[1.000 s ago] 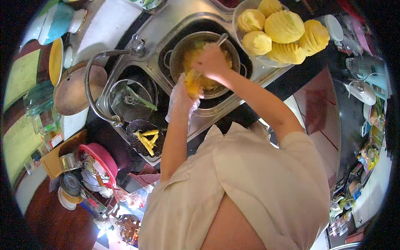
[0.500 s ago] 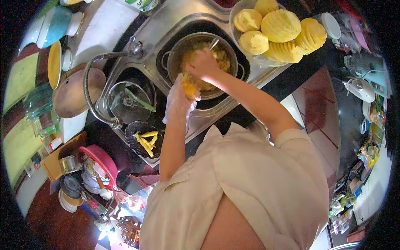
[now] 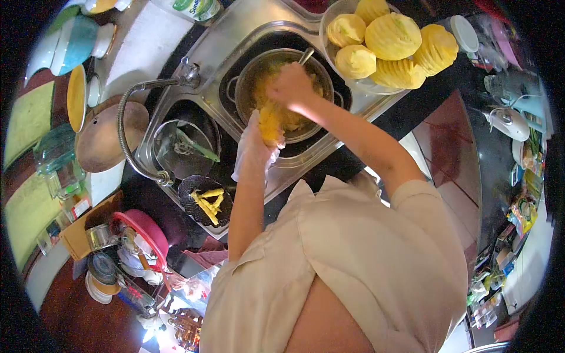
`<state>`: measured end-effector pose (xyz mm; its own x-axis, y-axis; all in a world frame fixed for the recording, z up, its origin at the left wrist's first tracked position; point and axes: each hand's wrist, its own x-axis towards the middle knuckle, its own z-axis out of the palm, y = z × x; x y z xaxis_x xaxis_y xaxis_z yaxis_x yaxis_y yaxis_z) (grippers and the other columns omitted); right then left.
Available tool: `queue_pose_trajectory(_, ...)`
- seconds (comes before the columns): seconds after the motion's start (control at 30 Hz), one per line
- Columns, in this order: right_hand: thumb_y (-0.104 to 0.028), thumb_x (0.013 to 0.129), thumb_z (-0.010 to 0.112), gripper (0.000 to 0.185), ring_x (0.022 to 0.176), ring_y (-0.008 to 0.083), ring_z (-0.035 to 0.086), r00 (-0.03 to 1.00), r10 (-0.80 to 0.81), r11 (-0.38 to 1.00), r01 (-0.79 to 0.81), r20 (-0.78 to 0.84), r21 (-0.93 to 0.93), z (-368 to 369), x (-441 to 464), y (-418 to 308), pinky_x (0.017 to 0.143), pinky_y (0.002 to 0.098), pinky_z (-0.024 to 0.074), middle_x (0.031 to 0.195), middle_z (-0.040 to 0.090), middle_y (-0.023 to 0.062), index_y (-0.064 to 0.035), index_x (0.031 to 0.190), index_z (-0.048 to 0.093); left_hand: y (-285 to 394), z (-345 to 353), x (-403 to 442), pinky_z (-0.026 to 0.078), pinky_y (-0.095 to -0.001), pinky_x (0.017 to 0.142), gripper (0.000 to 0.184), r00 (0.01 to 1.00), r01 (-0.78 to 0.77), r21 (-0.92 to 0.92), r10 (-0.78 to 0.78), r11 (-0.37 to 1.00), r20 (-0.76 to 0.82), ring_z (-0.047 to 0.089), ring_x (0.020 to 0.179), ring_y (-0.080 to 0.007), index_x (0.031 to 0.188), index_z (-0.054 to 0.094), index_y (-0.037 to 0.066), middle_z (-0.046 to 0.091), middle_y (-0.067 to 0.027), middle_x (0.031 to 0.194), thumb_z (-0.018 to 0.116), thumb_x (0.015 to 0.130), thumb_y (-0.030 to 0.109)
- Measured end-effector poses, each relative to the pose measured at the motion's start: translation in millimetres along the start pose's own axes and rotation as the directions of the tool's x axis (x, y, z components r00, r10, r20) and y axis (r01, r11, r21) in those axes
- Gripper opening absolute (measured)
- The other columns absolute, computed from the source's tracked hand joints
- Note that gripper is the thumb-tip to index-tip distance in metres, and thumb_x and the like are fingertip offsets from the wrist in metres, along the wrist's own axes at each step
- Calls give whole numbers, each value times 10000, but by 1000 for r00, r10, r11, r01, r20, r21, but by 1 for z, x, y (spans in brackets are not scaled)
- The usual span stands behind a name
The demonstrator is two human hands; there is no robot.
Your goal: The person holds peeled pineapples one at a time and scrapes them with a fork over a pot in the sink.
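Observation:
My left hand (image 3: 254, 144) wears a clear plastic glove and is closed around a peeled yellow pineapple (image 3: 271, 126) at the near rim of a metal pot (image 3: 239, 94). The pot stands in the larger sink basin, with yellow pineapple pulp (image 3: 288, 122) inside. My right hand (image 3: 291, 87), bare and blurred, is closed over the pot, just above the pineapple. From its far side sticks out the shiny handle (image 3: 306, 55) of a metal utensil; its working end is hidden. Several peeled pineapples (image 3: 393, 36) with spiral grooves fill a clear bowl (image 3: 325, 36) to the right.
A flexible faucet (image 3: 122, 117) arches over the smaller basin, where a clear container (image 3: 176, 150) sits. Yellow strips (image 3: 208, 206) lie in a dark glass bowl (image 3: 187, 187) at the sink's near corner. A pink basin (image 3: 150, 232) with dishes stands at the lower left.
My right hand and the utensil handle have shifted slightly up, away from my body. My left hand still grips the pineapple at the pot's rim. The whole view has tilted slightly.

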<state>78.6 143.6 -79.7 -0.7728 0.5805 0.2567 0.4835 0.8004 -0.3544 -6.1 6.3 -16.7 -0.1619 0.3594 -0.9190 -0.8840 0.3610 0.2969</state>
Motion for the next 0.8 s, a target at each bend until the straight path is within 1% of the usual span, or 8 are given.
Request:
queue_pose_trajectory(0.1,-354,810,508,335,648,255,555,991,-128,987,131,-34,89,-18,-7,-26,657,409,383,584,591,40,-155,563,618,2,-1,7,418,-354,394,372,995,-58,46,54,997,86,551,552,-239,980,539,75,587,-85,749,482,907,436)
queue_pose_trajectory(0.17,-372,823,492,373,649,254,556,992,-115,993,115,60,1,-7,-4,-9,661,412,379,597,603,40,-148,562,636,-1,-6,5,434,-370,419,373,997,-46,48,43,998,68,561,577,-246,994,540,72,591,-88,758,483,908,431)
queue_pose_trajectory(0.23,-387,799,514,352,746,242,544,978,-30,996,48,205,-79,-6,3,10,722,404,351,676,617,81,-127,608,657,-1,-4,-1,449,-386,443,375,998,-36,61,32,998,58,572,603,-253,1008,540,69,595,-92,766,483,909,425)
queue_pose_trajectory(0.33,-388,823,503,378,730,266,556,978,89,980,-52,189,-193,-14,8,13,743,410,349,667,613,101,-109,626,667,0,-5,-7,465,-399,487,378,994,-79,87,72,993,80,582,641,-262,1042,542,66,605,-99,807,480,911,416)
queue_pose_trajectory(0.47,-402,881,437,444,743,269,576,954,217,976,-210,209,-53,-34,4,-1,735,424,357,678,634,87,-119,638,678,5,-12,6,455,-380,483,363,980,-31,-52,41,998,195,578,641,-257,1071,545,77,614,-99,858,504,898,394)
queue_pose_trajectory(0.63,-317,805,548,346,693,276,559,997,32,970,-47,66,237,-45,0,-14,686,417,370,603,589,103,-90,556,625,5,-9,1,444,-336,468,308,950,1,-139,43,990,309,561,609,-222,1042,560,90,609,-89,853,529,884,353)
queue_pose_trajectory(0.73,-369,846,471,422,684,277,567,996,-85,969,76,25,237,-33,-7,-27,740,434,367,606,612,90,-112,567,656,-1,-12,5,435,-297,459,261,940,-22,-113,59,993,335,547,583,-199,1010,568,91,606,-85,836,519,893,319)
queue_pose_trajectory(0.8,-380,836,485,416,681,277,564,996,-85,973,80,11,217,-24,-9,-25,739,431,368,607,612,88,-111,567,655,-8,-12,8,429,-279,451,240,986,-79,-117,95,990,139,541,570,-191,992,565,81,598,-85,802,508,902,296)
